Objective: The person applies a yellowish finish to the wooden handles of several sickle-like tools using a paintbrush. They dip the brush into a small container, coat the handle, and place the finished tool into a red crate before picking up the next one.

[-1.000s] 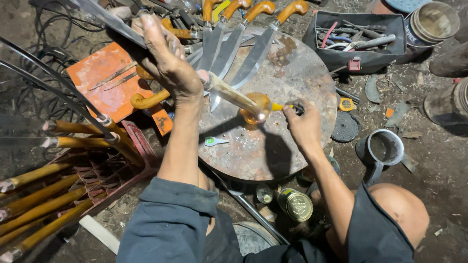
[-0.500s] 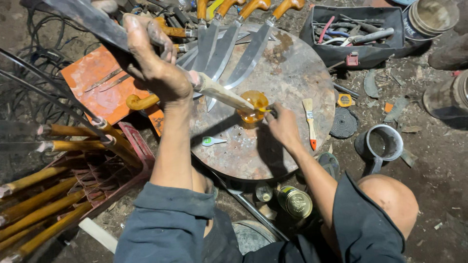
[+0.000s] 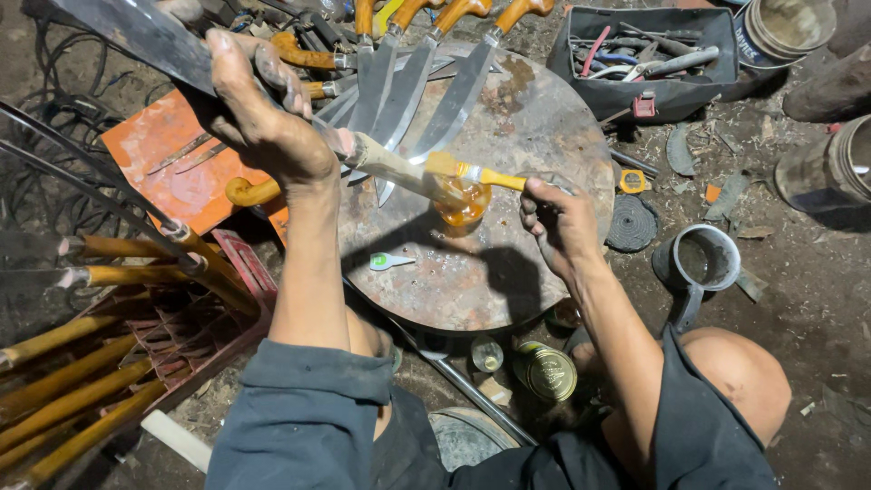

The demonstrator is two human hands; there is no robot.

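Gripping a large knife (image 3: pixel 299 118) by the blade near its pale wooden handle, the left hand (image 3: pixel 263 122) tilts that handle out over the round metal table (image 3: pixel 535 136) so varnish drips there. The right hand (image 3: pixel 558 222) pinches a yellow-handled brush (image 3: pixel 476 172) against the glossy amber handle end, while finished knives (image 3: pixel 426 63) lie fanned at the table's far edge, apart from the work.

Counting now: 2 hands showing, left hand (image 3: pixel 263 118) & right hand (image 3: pixel 558 222). 1 brush (image 3: pixel 472 171). 1 round metal table (image 3: pixel 508 263). 3 orange-handled knives (image 3: pixel 426 73) lying on it. 1 tool tray (image 3: pixel 649 59). 1 tin can (image 3: pixel 547 370).
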